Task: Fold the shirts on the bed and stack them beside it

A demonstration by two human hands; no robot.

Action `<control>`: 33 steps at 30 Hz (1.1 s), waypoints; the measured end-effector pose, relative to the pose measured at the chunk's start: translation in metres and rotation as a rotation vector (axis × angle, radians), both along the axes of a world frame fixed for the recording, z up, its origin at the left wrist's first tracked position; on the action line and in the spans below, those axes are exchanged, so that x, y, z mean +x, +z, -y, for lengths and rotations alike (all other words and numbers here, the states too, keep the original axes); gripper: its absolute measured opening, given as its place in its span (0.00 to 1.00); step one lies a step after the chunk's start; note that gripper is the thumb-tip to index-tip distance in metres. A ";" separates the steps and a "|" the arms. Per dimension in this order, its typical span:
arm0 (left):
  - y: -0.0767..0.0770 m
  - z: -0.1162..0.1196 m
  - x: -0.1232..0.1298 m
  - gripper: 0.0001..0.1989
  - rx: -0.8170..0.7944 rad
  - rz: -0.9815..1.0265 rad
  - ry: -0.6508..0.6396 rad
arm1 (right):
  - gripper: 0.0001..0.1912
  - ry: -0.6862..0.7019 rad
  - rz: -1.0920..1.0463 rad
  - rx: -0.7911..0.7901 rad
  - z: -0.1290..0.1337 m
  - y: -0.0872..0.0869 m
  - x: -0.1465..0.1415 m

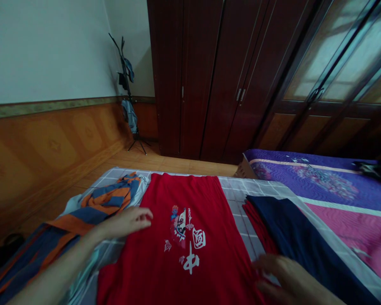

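Observation:
A red T-shirt (pixel 216 237) lies spread out in front of me, with white characters, a coloured figure and the word CHINA printed on it. My left hand (pixel 135 220) hovers at its left edge, fingers loosely curled and apart, with nothing visible in them. At the lower right edge of the shirt is my right hand (pixel 285 275), slightly blurred, its fingers spread; whether they touch the cloth I cannot tell. Just beyond that hand lies a folded dark blue garment (pixel 301 233), with folded red cloth (pixel 260 224) showing beneath it.
Under the clothes is a grey checked sheet (pixel 238 190). Orange-and-blue striped clothing (pixel 82 220) is heaped at the left. A purple and pink bedcover (pixel 330 178) lies to the right. Behind stand a coat rack (pixel 126 76) and a dark red wardrobe (pixel 206 84).

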State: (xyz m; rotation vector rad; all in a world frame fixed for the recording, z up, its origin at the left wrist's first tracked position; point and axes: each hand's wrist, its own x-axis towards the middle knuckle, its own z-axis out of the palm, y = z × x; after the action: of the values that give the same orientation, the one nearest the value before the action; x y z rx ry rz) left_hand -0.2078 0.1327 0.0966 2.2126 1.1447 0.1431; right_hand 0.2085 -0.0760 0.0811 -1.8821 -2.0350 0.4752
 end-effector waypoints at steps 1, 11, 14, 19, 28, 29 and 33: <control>-0.001 -0.027 0.007 0.13 0.077 0.013 0.190 | 0.15 -0.026 -0.008 -0.041 -0.031 0.008 -0.002; -0.076 -0.123 0.033 0.17 0.399 -0.073 0.717 | 0.16 -0.444 0.089 -0.147 -0.235 -0.022 0.020; -0.085 -0.126 0.035 0.18 0.465 -0.056 0.680 | 0.16 -0.457 0.097 -0.166 -0.258 -0.034 0.028; -0.098 -0.135 0.036 0.17 0.642 0.041 0.460 | 0.15 -0.447 0.140 -0.135 -0.281 -0.044 0.033; -0.090 -0.152 0.047 0.22 0.505 -0.146 0.553 | 0.10 -0.455 0.082 0.046 -0.285 -0.058 0.035; -0.087 -0.156 0.048 0.21 0.494 -0.162 0.564 | 0.11 -0.462 0.063 0.061 -0.286 -0.058 0.036; -0.081 -0.168 0.049 0.19 0.430 -0.212 0.631 | 0.12 -0.502 -0.002 0.100 -0.291 -0.060 0.040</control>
State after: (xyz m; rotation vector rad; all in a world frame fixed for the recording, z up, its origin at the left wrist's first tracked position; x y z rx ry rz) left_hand -0.1589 0.3008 0.0154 2.1673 2.0681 0.4618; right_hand 0.2486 0.2147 0.0208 -2.2180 -1.4684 0.2356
